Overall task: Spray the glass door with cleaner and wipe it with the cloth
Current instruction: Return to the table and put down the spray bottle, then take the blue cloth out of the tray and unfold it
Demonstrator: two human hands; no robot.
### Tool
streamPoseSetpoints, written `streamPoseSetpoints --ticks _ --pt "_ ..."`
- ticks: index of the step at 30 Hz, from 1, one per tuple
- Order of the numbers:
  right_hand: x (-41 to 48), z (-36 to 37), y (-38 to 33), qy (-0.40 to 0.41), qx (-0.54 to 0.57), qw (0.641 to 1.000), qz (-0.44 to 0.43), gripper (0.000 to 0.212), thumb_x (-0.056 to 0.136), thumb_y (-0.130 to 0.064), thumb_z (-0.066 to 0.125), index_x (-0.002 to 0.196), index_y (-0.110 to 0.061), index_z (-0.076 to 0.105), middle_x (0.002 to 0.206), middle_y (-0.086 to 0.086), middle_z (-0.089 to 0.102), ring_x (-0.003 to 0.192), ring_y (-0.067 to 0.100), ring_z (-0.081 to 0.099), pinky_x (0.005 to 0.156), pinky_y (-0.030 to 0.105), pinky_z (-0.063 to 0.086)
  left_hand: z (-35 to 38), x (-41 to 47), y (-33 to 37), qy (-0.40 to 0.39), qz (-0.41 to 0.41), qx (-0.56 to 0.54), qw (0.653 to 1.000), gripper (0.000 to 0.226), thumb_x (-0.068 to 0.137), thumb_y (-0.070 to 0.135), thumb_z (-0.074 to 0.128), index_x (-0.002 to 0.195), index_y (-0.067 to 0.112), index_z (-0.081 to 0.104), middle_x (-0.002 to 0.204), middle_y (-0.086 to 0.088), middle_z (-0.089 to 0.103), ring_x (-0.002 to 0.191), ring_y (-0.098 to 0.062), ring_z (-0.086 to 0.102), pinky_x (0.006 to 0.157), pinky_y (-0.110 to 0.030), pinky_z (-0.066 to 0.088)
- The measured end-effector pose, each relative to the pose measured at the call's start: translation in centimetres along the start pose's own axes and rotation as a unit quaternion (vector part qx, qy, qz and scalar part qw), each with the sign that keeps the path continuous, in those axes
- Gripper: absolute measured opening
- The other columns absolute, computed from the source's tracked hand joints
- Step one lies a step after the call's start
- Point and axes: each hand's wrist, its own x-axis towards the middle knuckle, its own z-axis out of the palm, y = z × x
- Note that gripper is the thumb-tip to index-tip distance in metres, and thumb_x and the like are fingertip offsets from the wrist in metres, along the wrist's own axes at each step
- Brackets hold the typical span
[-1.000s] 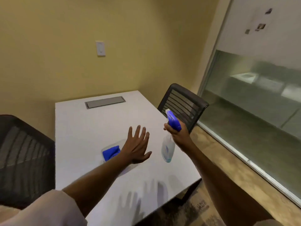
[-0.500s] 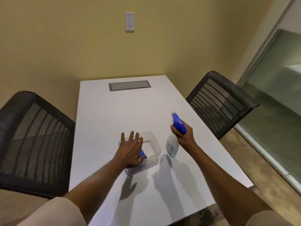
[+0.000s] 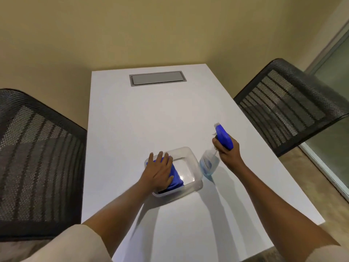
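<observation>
Blue cloth in clear plastic tub, left hand flat on it, fingers spread, not gripping. Spray bottle beside tub, right hand wrapped round neck. White table; mesh chairs either side; glass door far right.

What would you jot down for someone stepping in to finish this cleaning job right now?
Left hand: lying flat on the blue cloth inside the clear plastic tub on the white table; cloth not yet lifted.
Right hand: gripping the spray bottle by its blue trigger head, just right of the tub.
Glass door: off to the right, behind the mesh chair.
Done: bottle in hand.
Left: take the cloth out, turn to the door, spray, wipe.
</observation>
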Motion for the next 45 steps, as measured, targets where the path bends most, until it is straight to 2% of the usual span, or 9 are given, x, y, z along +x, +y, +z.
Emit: streamPoseSetpoints --ticks 11,17,21,26,32,35,40,43,45 --pt "0.6 0.2 -0.2 0.019 0.018 0.999 0.026 0.008 0.088 -0.011 0.07 0.09 -0.01 0.062 0.077 0.001 0.059 0.069 0.011 0.054 0.07 0.024 0.048 1.9 -0.1 -0.5 0.008 -0.015 -0.022 1.0 0.078 0.084 0.055 0.043 0.139 -0.001 0.041 0.141 -0.02 0.048 0.132 -0.038 0.04 0.104 -0.066 0.031" --pt "-0.1 0.2 1.6 0.034 0.018 0.995 0.095 0.049 0.08 -0.024 0.081 0.119 -0.006 0.058 0.104 0.011 0.063 0.09 0.022 0.062 0.084 0.035 0.053 1.8 -0.5 -1.1 0.02 -0.019 -0.017 0.999 0.074 0.081 0.05 0.045 0.135 0.0 0.045 0.134 -0.021 0.053 0.125 -0.04 0.046 0.102 -0.063 0.035" --pt "-2.1 1.8 2.3 0.165 -0.074 0.977 0.112 0.07 0.076 -0.025 0.084 0.129 -0.008 0.041 0.122 0.004 0.045 0.111 0.022 0.048 0.091 0.034 0.044 1.8 -0.9 -1.3 0.029 -0.03 -0.02 0.999 0.071 0.08 0.049 0.047 0.133 0.002 0.044 0.131 -0.02 0.054 0.117 -0.038 0.049 0.094 -0.056 0.042" --pt "-6.3 4.7 2.8 0.292 -0.06 0.938 0.176 0.066 0.073 -0.025 0.085 0.118 -0.005 0.041 0.111 0.007 0.048 0.091 0.026 0.055 0.083 0.042 0.051 1.2 -1.0 -0.8 0.058 -0.056 -0.026 0.996 0.063 0.077 0.046 0.052 0.125 0.006 0.046 0.118 -0.016 0.058 0.094 -0.033 0.055 0.074 -0.044 0.045" --pt "-8.4 9.6 3.3 0.126 -0.088 0.984 0.095 0.034 0.08 -0.013 0.078 0.102 -0.013 0.051 0.099 0.001 0.054 0.087 0.02 0.055 0.071 0.017 0.042 0.7 -0.4 -1.2 0.055 -0.057 -0.01 0.997 0.049 0.07 0.028 0.057 0.113 0.004 0.056 0.103 -0.013 0.064 0.076 -0.03 0.058 0.06 -0.037 0.04" --pt "-7.6 11.9 3.6 0.019 -0.139 0.988 0.067 0.022 0.085 -0.014 0.072 0.103 -0.013 0.059 0.103 0.0 0.06 0.096 0.018 0.059 0.082 0.024 0.051 0.4 0.2 -1.7 0.049 -0.032 0.009 0.998 0.034 0.064 0.018 0.059 0.096 0.006 0.058 0.083 -0.011 0.06 0.062 -0.027 0.05 0.052 -0.034 0.03" --pt "-4.7 15.0 4.1 -0.151 -0.342 0.915 0.149 0.047 0.079 -0.022 0.072 0.117 -0.004 0.051 0.118 0.013 0.057 0.105 0.032 0.06 0.081 0.036 0.049 0.3 0.7 -1.9 0.033 0.0 0.029 0.999 0.034 0.051 0.02 0.074 0.08 0.008 0.059 0.062 -0.006 0.055 0.049 -0.024 0.047 0.048 -0.031 0.021" --pt "-3.5 15.9 4.6 -0.205 -0.342 0.887 0.233 0.066 0.068 -0.03 0.08 0.118 -0.005 0.045 0.115 0.012 0.056 0.104 0.033 0.061 0.077 0.037 0.051 0.5 0.9 -1.9 0.005 -0.019 0.013 1.0 0.04 0.047 0.02 0.078 0.081 0.008 0.06 0.06 -0.006 0.057 0.049 -0.024 0.051 0.043 -0.029 0.02" --pt "-2.9 16.3 4.9 -0.226 -0.336 0.881 0.244 0.062 0.069 -0.027 0.082 0.115 -0.004 0.048 0.105 0.01 0.057 0.097 0.03 0.063 0.069 0.033 0.047 0.7 1.1 -1.8 -0.005 -0.034 0.01 0.999 0.039 0.049 0.019 0.078 0.081 0.008 0.06 0.062 -0.006 0.058 0.052 -0.024 0.052 0.041 -0.027 0.02"
